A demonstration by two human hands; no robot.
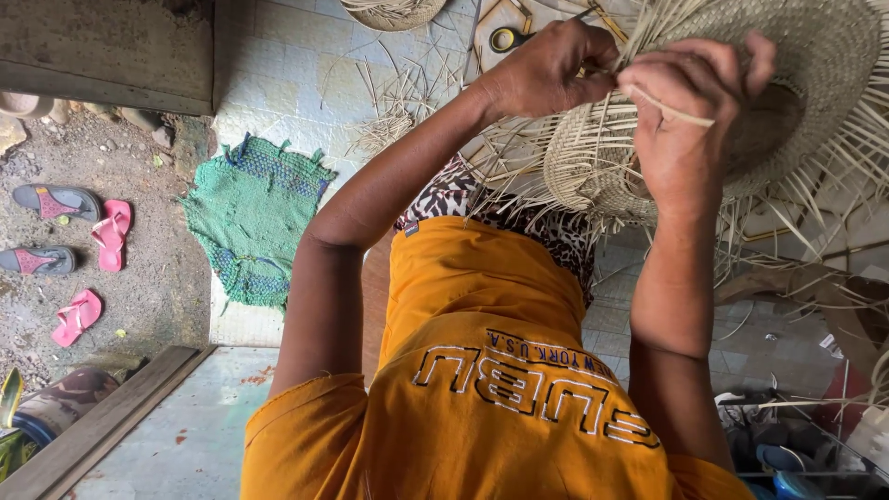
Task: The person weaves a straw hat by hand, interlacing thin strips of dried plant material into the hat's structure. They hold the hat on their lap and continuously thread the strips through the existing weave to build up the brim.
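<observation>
Left hand [546, 69]: curled shut, pinching straw strands at the rim of the woven hat [796, 83].
Right hand [690, 111]: fingers closed round one pale strip [671, 108], pressed against the hat.
Hat: held up over the lap, loose strands fanning out all round; its top and right edge cut off.
Around: a green mat [250, 218] on the tiled floor, straw scraps [394, 111] beyond it.
Count: two pink sandals [111, 233], two grey ones [56, 201], on the dirt at left.
Hidden: fingertips buried in strands; second woven piece [389, 11] cropped at the top; clutter at lower right unclear.
</observation>
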